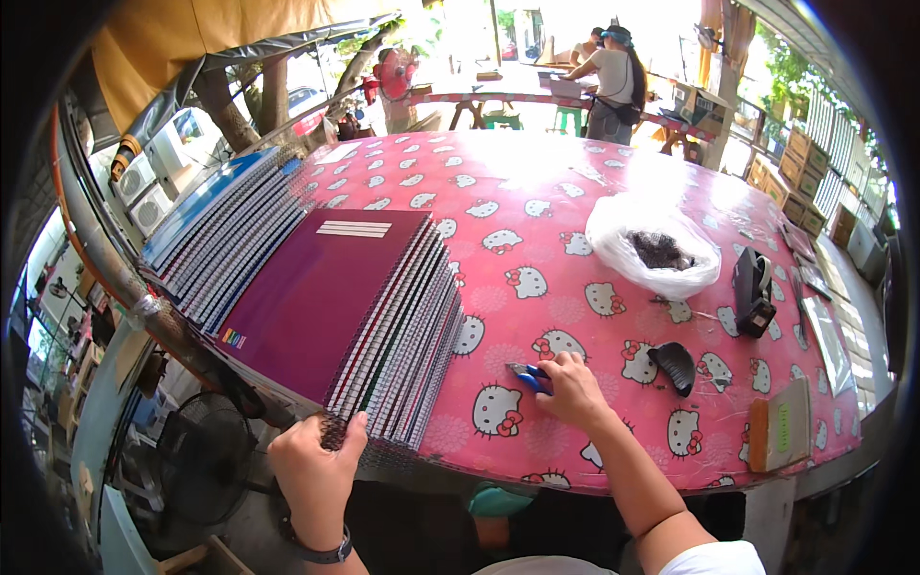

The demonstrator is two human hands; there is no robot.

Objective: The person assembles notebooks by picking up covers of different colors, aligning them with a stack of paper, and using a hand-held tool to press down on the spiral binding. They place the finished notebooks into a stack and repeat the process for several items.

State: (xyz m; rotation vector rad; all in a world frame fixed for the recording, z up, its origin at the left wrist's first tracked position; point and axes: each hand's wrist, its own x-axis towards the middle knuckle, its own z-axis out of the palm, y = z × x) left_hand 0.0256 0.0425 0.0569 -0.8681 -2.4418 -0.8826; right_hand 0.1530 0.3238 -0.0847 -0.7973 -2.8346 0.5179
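Observation:
My left hand (316, 458) is closed around a bunch of dark coils (333, 432) at the near corner of a tall stack of spiral-bound notebooks (398, 335). The top notebook has a plain purple cover (311, 283) with a white lined label. My right hand (572, 391) rests on the table, its fingers around blue-handled pliers (530, 376) whose metal jaws point left. The palm covers part of the handles. Further off sits an open white plastic bag (613, 240) holding a tangle of dark coil pieces (659, 251).
A second notebook stack with blue covers (216, 206) stands behind the first. On the pink patterned tablecloth (498, 268), a black curved piece (674, 368), a black device (753, 293) and a small block-like box (781, 427) lie right. People (615, 81) are at a far table.

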